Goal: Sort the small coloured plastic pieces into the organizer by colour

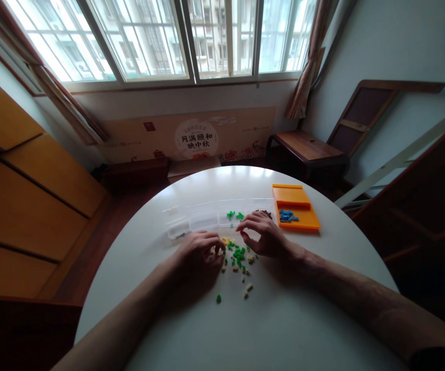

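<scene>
A loose pile of small green building bricks (pixel 238 255) and pale yellow bricks (pixel 250 287) lies on the white table between my hands. My left hand (pixel 201 250) rests at the pile's left side, fingers curled down; whatever is inside the curl is too small and shaded to make out. Over the right side of the pile and the near edge of a clear divided tray (pixel 203 221), my right hand (pixel 263 234) hovers with thumb and index finger slightly apart, nothing visible between them. Several green bricks (pixel 240 216) lie in one tray compartment. Dark brown pieces (pixel 264 213) sit in another, partly hidden behind my right hand.
An orange box (pixel 302 224) with blue bricks (pixel 287 215) stands right of the tray. One green brick (pixel 218 298) lies apart, nearer me. The round white table (pixel 149 309) has a curved edge. Beyond it are a wooden chair (pixel 307 144) and windows.
</scene>
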`<action>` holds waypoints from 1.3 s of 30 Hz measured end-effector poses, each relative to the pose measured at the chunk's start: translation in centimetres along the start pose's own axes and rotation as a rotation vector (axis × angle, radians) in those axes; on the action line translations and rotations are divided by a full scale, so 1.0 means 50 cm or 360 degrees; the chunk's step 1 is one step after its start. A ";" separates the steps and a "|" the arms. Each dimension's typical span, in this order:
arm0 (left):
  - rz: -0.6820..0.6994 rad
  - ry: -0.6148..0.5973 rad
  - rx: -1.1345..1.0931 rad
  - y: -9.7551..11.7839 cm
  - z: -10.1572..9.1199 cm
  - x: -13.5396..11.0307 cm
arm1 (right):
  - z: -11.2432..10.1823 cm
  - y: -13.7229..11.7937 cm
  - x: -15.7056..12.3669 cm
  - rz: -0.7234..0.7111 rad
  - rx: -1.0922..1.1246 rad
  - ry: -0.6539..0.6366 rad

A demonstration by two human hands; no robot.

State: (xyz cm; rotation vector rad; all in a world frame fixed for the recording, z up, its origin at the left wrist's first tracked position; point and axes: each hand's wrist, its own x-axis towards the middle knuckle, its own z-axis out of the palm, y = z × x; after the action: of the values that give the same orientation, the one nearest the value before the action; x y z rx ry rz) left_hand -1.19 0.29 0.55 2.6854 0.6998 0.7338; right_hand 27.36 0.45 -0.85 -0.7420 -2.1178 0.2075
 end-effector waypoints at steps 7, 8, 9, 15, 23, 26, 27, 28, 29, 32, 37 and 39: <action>0.0000 0.0011 0.0003 -0.002 0.003 -0.001 | -0.008 -0.004 -0.009 -0.0276 0.0048 -0.0343; -0.0003 -0.0005 -0.0009 -0.003 0.003 -0.002 | -0.012 -0.006 -0.010 -0.0267 0.0052 -0.0377; -0.0006 -0.0024 -0.0022 -0.005 0.002 -0.003 | -0.016 -0.009 -0.011 -0.0252 0.0062 -0.0412; -0.0019 -0.0032 0.0005 -0.013 0.009 -0.008 | -0.040 -0.028 -0.007 -0.0187 0.0120 -0.0537; -0.0026 -0.0022 0.0036 -0.017 0.013 -0.006 | -0.026 -0.005 -0.006 -0.0284 0.0144 -0.0610; -0.0012 0.0005 0.0070 -0.011 0.011 -0.005 | -0.022 -0.003 -0.008 -0.0264 0.0126 -0.0597; -0.0010 0.0018 0.0078 -0.010 0.011 -0.004 | -0.021 -0.005 -0.008 -0.0255 0.0124 -0.0588; -0.0013 0.0033 0.0083 -0.008 0.011 -0.004 | -0.020 -0.006 -0.008 -0.0253 0.0122 -0.0580; -0.0025 0.0049 0.0082 -0.007 0.012 -0.003 | -0.020 -0.007 -0.007 -0.0259 0.0119 -0.0575; -0.0085 0.0092 0.0054 -0.007 0.013 -0.002 | -0.017 -0.005 -0.004 -0.0309 0.0104 -0.0567; -0.0105 0.0149 0.0014 -0.003 0.011 0.002 | -0.012 0.001 -0.005 -0.0344 0.0083 -0.0546; -0.0098 0.0165 0.0014 0.000 0.009 0.004 | -0.011 -0.001 -0.007 -0.0333 0.0078 -0.0536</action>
State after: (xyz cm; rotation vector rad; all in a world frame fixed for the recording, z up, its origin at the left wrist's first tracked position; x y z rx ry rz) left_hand -0.81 0.33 0.26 2.6358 0.8090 0.8609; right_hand 27.95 0.16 -0.72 -0.4760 -2.4812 0.2854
